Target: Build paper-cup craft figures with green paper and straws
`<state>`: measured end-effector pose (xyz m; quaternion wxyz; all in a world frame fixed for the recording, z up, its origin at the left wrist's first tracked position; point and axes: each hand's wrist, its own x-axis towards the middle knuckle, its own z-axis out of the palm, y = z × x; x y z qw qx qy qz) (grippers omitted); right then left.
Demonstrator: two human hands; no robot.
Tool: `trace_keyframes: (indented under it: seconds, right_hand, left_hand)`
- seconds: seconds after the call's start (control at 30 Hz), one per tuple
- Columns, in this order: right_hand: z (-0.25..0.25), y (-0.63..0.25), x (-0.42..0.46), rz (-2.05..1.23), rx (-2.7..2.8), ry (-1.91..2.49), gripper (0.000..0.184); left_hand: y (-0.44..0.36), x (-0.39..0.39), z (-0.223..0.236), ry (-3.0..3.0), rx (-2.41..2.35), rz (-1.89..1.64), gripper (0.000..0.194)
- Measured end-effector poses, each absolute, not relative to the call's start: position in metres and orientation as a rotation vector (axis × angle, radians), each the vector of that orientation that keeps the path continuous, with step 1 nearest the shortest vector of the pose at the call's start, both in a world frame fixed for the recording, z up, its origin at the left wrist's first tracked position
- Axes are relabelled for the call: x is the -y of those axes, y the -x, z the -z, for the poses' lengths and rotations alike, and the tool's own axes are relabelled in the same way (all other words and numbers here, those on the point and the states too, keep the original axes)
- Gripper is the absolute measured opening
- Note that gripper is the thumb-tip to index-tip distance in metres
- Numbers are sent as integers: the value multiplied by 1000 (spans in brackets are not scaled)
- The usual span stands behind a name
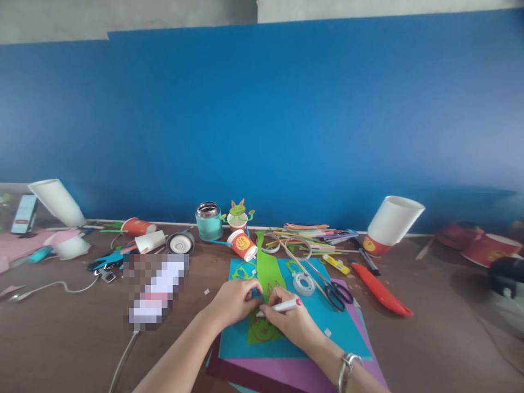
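Observation:
My right hand (pixel 292 322) grips a white marker (pixel 286 306) with a red end, its tip low over a strip of green paper (pixel 268 267). A face with pointed ears is drawn on the strip in reddish lines, partly hidden by my fingers. My left hand (pixel 236 301) has curled fingers and holds the strip at its left edge. Under the strip lies a blue sheet (pixel 344 341) on top of purple paper (pixel 295 374). To the right of the strip are a tape roll (pixel 304 284) and scissors (pixel 339 296) with dark handles.
Behind the paper stand a teal jar (pixel 209 225), a paper cup with a green cat figure (pixel 237 210) and a tipped cup (pixel 242 245). Coloured strips (pixel 311 234) lie farther right, near stacked cups (pixel 393 221) and a red tool (pixel 382 292). A cabled phone (pixel 158 295) lies left.

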<state>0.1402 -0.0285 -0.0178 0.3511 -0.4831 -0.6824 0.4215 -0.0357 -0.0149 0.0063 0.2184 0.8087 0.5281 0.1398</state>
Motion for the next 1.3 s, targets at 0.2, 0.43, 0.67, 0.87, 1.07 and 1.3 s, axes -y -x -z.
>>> trace_keyframes:
  seconds: [0.2, 0.43, 0.67, 0.87, 1.07, 1.3]
  right_hand:
    - [16, -140, 29, -1088, 1752, 1270, 20]
    - [15, -139, 30, -1119, 1759, 1257, 21]
    - [12, -138, 30, -1165, 1718, 1242, 21]
    - [15, -147, 21, -1447, 1297, 1128, 35]
    - [11, -157, 19, -1515, 990, 988, 37]
    - [12, -160, 19, -1402, 952, 960, 24]
  left_hand:
    - [36, 15, -6, -2240, -1476, -369, 15]
    - [36, 14, -5, -2236, -1477, -370, 14]
    - [36, 14, -3, -2214, -1483, -390, 14]
    - [37, 11, 0, -2164, -1476, -455, 21]
    - [39, 13, -3, -2068, -1460, -653, 42]
    - [43, 12, 5, -1965, -1323, -942, 40]
